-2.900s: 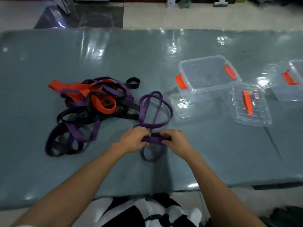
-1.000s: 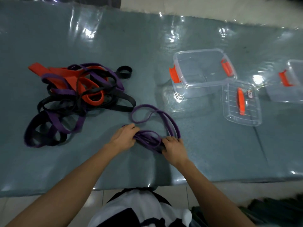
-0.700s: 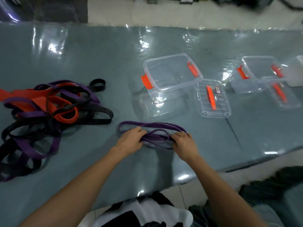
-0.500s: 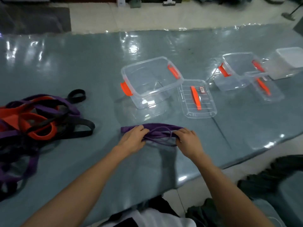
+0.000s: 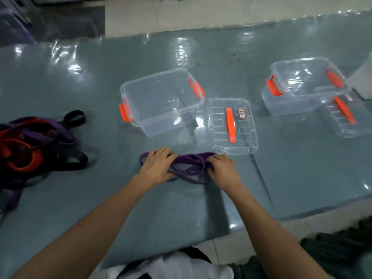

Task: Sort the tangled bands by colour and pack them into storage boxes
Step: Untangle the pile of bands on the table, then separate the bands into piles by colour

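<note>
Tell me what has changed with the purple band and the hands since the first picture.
The purple band, earlier a wide open loop, is now gathered into a flat bundle in front of the nearer box. The left hand and right hand still hold its ends. The pile and both boxes look unchanged.

There is a single view, from a wide-angle camera worn on the person's head. It looks forward and steeply down over both forearms onto the glossy grey-green plastic-covered table (image 5: 80, 198). The near table edge and the person's torso sit at the bottom of the frame; pale tiled floor (image 5: 181, 15) beyond the far edge fills the top. Straight edges bow towards the corners.
</note>
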